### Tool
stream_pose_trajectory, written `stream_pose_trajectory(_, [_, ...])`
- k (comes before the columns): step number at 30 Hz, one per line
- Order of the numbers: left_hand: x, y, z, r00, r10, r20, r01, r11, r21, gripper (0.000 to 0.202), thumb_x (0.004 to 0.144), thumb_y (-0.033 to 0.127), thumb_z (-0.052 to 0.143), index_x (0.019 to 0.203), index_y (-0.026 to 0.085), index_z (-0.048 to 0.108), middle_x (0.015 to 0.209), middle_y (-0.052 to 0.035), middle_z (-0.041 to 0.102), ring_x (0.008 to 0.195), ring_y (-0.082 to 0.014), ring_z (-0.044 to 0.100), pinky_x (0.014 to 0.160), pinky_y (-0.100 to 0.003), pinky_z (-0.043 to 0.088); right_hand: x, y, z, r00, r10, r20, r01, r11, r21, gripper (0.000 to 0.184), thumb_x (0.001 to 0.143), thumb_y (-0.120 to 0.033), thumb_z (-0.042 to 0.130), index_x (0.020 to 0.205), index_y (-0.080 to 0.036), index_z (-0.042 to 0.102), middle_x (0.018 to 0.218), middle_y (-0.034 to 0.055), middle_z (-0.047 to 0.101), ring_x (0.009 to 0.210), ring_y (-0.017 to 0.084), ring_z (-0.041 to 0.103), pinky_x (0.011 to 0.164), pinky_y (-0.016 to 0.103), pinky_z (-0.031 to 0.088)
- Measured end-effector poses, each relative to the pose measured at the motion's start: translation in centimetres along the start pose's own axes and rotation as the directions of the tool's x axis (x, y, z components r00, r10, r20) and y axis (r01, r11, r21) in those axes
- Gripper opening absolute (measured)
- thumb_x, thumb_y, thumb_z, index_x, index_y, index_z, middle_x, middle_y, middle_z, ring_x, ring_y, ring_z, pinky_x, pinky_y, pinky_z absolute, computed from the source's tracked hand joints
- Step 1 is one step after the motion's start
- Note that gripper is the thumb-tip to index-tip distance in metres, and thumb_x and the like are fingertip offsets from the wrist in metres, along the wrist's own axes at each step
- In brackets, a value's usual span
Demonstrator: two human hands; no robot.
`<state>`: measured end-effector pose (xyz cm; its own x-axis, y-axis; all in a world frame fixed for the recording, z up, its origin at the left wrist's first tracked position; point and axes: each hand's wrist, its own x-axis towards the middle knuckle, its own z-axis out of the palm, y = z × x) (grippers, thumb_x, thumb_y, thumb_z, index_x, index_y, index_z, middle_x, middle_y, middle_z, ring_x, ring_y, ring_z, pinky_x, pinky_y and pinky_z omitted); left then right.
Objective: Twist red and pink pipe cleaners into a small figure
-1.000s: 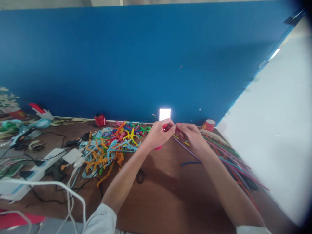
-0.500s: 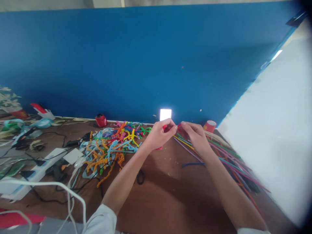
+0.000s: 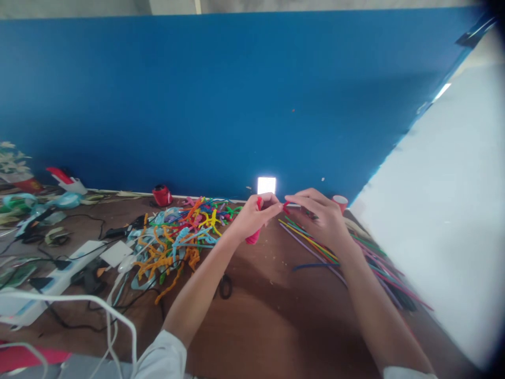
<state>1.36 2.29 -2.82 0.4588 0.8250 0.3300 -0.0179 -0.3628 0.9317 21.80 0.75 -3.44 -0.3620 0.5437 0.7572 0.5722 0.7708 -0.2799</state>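
pinching a red pipe cleaner (image 3: 253, 237) between them, the left hand (image 3: 252, 217) is closed round its bulk and the right hand (image 3: 323, 218) nips its tip, spare fingers fanned wider than a moment ago, so the twisting looks mid-way. a tangled pile (image 3: 177, 239) crowds the left and straight stems (image 3: 315, 245) lie under the right wrist; bare table (image 3: 268, 316) lies nearer the person.

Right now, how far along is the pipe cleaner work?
Apparently done: a pile of bent pipe cleaners lies left of the hands. In hand: the left hand and right hand pinch a red pipe cleaner. Left: straight pipe cleaners on the right, untouched.
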Motion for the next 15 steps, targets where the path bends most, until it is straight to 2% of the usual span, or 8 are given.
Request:
stream_pose_trajectory(7, [-0.11,0.13,0.13,0.999,-0.032,0.032,0.034,0.998,-0.059,0.021,0.088,0.033,0.058,0.076,0.016,0.056,0.053,0.007,0.043,0.046,-0.0048,0.037,0.049,-0.021,0.03,-0.27,0.79,-0.19,0.987,-0.163,-0.002,0.161,0.977,-0.142,0.039,0.091,-0.019,0.062,0.129,-0.031,0.061,0.11,0.0069,0.068,0.094,0.019,0.067,0.077,0.03,0.052])
stream_pose_trajectory(10, [-0.05,-0.26,0.06,1.0,-0.018,0.026,0.019,0.999,-0.028,0.021,0.089,0.034,0.058,0.077,0.016,0.057,0.054,0.0066,0.044,0.048,-0.0051,0.038,0.05,-0.021,0.031,-0.3,0.67,-0.02,0.981,-0.191,0.04,0.196,0.962,-0.19,0.035,0.092,-0.018,0.061,0.125,-0.03,0.063,0.108,0.0069,0.069,0.09,0.019,0.067,0.073,0.03,0.051])
stream_pose_trajectory(15, [0.05,-0.55,0.08,0.999,-0.026,0.043,0.025,1.0,0.009,0.026,0.09,0.039,0.057,0.077,0.016,0.057,0.053,0.0062,0.044,0.048,-0.0058,0.039,0.049,-0.021,0.03,-0.31,0.47,0.06,0.984,-0.164,0.062,0.173,0.968,-0.181,0.021,0.094,-0.021,0.058,0.113,-0.026,0.066,0.104,0.0072,0.069,0.089,0.019,0.065,0.075,0.031,0.048])
